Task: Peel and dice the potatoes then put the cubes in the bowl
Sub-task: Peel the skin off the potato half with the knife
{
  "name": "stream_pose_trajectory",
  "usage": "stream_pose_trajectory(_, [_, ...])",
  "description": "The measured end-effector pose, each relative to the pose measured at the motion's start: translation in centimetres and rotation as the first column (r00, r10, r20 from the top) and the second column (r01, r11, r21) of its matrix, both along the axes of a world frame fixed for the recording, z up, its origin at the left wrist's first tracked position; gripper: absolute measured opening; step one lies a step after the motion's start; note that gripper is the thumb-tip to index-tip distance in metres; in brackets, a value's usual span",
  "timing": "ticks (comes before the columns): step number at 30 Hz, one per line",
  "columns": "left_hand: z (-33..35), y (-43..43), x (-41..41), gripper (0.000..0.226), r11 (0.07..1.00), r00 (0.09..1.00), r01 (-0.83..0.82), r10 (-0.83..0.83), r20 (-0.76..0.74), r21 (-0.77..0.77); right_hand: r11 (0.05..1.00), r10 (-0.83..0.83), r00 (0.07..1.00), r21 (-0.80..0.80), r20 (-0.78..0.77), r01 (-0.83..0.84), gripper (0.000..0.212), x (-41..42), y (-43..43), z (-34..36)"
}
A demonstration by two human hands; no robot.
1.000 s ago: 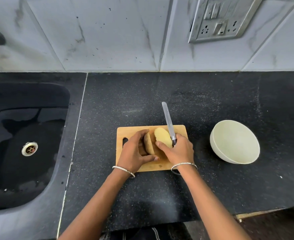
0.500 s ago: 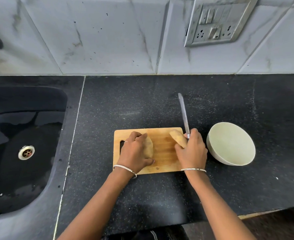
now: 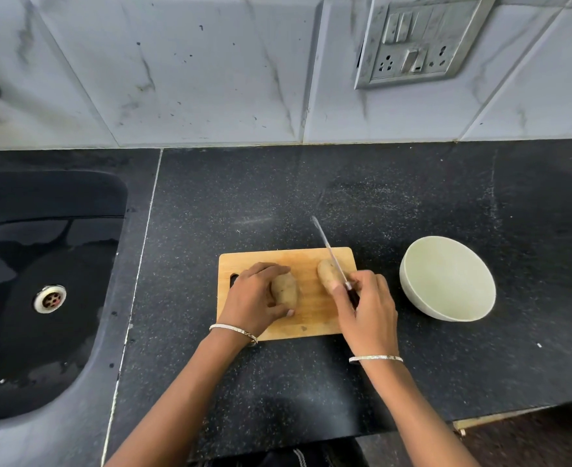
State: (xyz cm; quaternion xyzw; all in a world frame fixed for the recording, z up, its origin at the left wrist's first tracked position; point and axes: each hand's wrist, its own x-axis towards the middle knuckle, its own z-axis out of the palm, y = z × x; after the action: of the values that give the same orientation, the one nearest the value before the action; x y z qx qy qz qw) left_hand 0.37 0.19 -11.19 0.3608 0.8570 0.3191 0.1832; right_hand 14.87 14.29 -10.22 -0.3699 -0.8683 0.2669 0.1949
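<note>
Two potato halves lie apart on the wooden cutting board [image 3: 311, 257]. My left hand [image 3: 254, 298] curls round the left potato half [image 3: 284, 291], which rests dome side up. The right potato half [image 3: 328, 274] lies near the board's right edge, and my right hand's thumb touches it. My right hand [image 3: 369, 311] grips the dark handle of a knife [image 3: 330, 252], whose blade points away from me over that half. A pale empty bowl [image 3: 446, 281] sits on the counter right of the board.
A black sink [image 3: 42, 291] with a metal drain lies to the left. The dark speckled counter [image 3: 345, 197] stretches behind the board to a tiled wall carrying a switch and socket plate [image 3: 412, 45]. The counter's front edge runs near my body.
The two halves, held together a second ago, now lie apart. My right hand carried one half to the board's right side and set it down there. My left hand stayed on the other.
</note>
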Motion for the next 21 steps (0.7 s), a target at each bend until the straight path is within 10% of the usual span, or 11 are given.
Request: stream_pose_trajectory(21, [-0.4, -0.1, 0.7, 0.053, 0.999, 0.997, -0.04, 0.04, -0.066, 0.007, 0.977, 0.194, 0.886, -0.167, 0.421, -0.135, 0.031, 1.1, -6.3, 1.0])
